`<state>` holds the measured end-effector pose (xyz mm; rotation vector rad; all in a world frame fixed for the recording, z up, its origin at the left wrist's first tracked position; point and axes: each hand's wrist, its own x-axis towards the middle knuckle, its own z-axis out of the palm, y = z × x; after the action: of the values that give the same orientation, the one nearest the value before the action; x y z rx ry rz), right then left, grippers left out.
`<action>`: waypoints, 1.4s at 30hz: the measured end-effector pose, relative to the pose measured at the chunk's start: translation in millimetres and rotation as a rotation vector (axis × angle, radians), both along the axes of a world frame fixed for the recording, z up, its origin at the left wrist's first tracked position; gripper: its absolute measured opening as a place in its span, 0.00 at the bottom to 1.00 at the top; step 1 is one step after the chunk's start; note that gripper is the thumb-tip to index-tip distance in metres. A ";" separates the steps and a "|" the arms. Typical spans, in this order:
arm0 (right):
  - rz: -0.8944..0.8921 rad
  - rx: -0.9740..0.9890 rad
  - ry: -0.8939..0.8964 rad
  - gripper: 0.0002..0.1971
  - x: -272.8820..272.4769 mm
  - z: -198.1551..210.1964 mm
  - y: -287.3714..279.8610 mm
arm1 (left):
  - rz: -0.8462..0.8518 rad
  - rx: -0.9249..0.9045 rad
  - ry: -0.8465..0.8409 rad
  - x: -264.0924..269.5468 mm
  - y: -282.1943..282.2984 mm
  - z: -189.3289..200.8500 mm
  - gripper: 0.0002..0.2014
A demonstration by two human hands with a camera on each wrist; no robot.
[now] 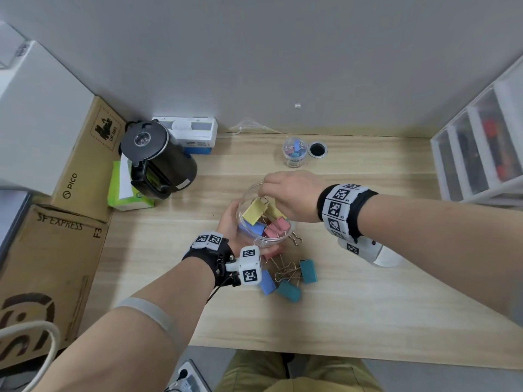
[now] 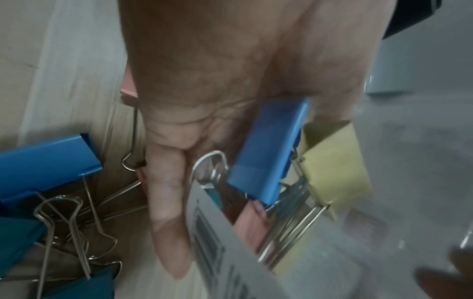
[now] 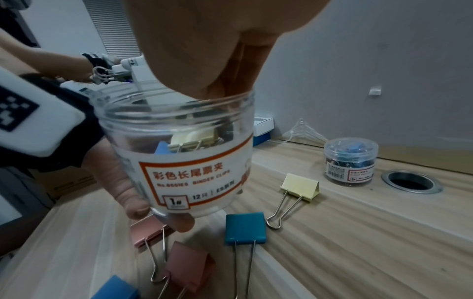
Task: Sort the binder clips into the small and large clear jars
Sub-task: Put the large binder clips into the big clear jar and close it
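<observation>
My left hand [image 1: 227, 224] grips the large clear jar [image 1: 263, 222] and holds it tilted above the table. In the right wrist view its thumb and fingers [image 3: 128, 194] wrap the labelled jar [image 3: 179, 153]. My right hand [image 1: 264, 189] is at the jar mouth and pinches the wire handle of a yellow binder clip [image 1: 254, 210] that hangs inside. Blue [image 2: 268, 151] and pink [image 1: 276, 229] clips lie in the jar. Loose large clips lie below: teal [image 1: 308, 270], blue [image 1: 267, 281], pink [image 3: 189, 267] and yellow [image 3: 299, 187]. The small jar [image 1: 295, 152] stands at the back, holding small clips.
A round cable hole [image 1: 317, 149] is beside the small jar. A black kettle [image 1: 158, 159], a green tissue pack [image 1: 121, 190] and cardboard boxes [image 1: 87, 165] crowd the left side. A white drawer unit [image 1: 481, 148] stands at the right edge.
</observation>
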<state>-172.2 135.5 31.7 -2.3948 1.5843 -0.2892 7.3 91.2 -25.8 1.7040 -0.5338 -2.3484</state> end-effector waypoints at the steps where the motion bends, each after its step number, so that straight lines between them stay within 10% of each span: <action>1: -0.022 -0.049 -0.018 0.18 -2.3 -0.3 -0.5 | -0.014 0.027 0.041 3.1 -2.5 -2.6 0.32; 5: -0.180 -0.077 -0.078 0.17 -13.4 -1.1 -6.3 | -0.023 0.237 0.198 17.2 -10.1 -6.9 0.43; 17: -0.657 0.559 0.081 0.35 -36.6 -71.2 -42.3 | 0.002 0.064 0.434 60.4 -31.8 -20.6 0.40; 32: -0.659 0.567 0.450 0.18 3.8 -113.9 -68.3 | 0.177 0.149 0.175 88.9 -38.1 -44.1 0.43; 39: -0.730 0.505 0.064 0.12 -6.3 -107.0 -46.1 | 0.094 0.091 0.159 72.6 -35.1 -33.9 0.43; 42: -0.732 0.544 -0.019 0.13 -7.5 -99.7 -37.4 | 0.234 0.058 0.114 61.2 -30.8 -32.7 0.27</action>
<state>-179.8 98.1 -68.0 -1.3581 2.1355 0.0030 68.6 60.4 -58.5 1.5497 -0.2351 -2.2935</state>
